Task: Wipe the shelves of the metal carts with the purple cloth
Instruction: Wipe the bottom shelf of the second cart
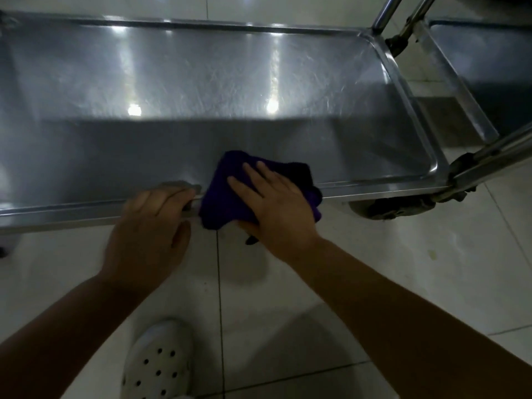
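The purple cloth [230, 194] is pressed by the flat, spread right hand [273, 205] over the shelf [201, 96]'s near rim. The shelf's long axis runs left-right; unwiped steel extends away from it. The rim is gripped by the curled left hand [149, 223] just beside.

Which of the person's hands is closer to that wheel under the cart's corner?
The right hand. It presses the purple cloth on the shelf's front rim, with the wheel just to its right. The left hand grips the same rim farther left, beyond the cloth.
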{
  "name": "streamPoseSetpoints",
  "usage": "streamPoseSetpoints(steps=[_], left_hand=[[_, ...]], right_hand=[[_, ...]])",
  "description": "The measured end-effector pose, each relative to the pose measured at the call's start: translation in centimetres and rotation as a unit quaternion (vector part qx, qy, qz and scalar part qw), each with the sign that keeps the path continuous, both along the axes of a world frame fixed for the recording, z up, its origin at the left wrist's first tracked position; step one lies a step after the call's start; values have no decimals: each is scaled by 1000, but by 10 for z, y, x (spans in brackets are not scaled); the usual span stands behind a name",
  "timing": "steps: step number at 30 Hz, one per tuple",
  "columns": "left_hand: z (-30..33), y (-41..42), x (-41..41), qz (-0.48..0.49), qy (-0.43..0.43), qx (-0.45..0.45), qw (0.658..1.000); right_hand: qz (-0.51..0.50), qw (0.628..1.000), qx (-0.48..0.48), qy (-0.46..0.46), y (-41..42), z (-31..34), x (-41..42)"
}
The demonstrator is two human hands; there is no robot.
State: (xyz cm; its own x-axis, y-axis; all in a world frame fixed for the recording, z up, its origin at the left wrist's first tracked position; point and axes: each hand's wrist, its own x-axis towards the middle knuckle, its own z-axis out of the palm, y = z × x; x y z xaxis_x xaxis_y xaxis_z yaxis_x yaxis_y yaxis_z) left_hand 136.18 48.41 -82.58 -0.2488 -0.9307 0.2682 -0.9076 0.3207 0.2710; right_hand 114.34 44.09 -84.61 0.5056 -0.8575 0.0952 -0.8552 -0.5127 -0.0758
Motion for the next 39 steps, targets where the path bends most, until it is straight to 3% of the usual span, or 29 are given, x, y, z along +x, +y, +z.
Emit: streamPoseSetpoints(steps=[5, 9, 15, 18, 23, 28, 33, 39], left_hand=[[-2, -5, -11, -48, -26, 8, 998], [0, -3, -13, -61, -12, 15, 998], [1, 0, 8, -24, 5, 27, 999], [5, 1, 25, 2, -10, 47, 999], [5, 8, 43, 76, 16, 56, 995], [0, 11, 48, 144, 29, 71, 987], [2, -10, 24, 111, -6, 105, 988], [1, -52, -23, -55, -114, 65, 990]], right_hand=[[-124, 990, 59, 10, -12, 17, -117], [-289, 954, 84, 6, -18, 43, -195], [-402, 900, 155, 63, -46, 47, -164], [-362, 922, 119, 65, -54, 38, -98], [-192, 976, 88, 44, -72, 26, 43], [-82, 991, 104, 35, -98, 21, 144], [-28, 993, 110, 16, -119, 23, 107], [-177, 979, 88, 38, -148, 25, -50]])
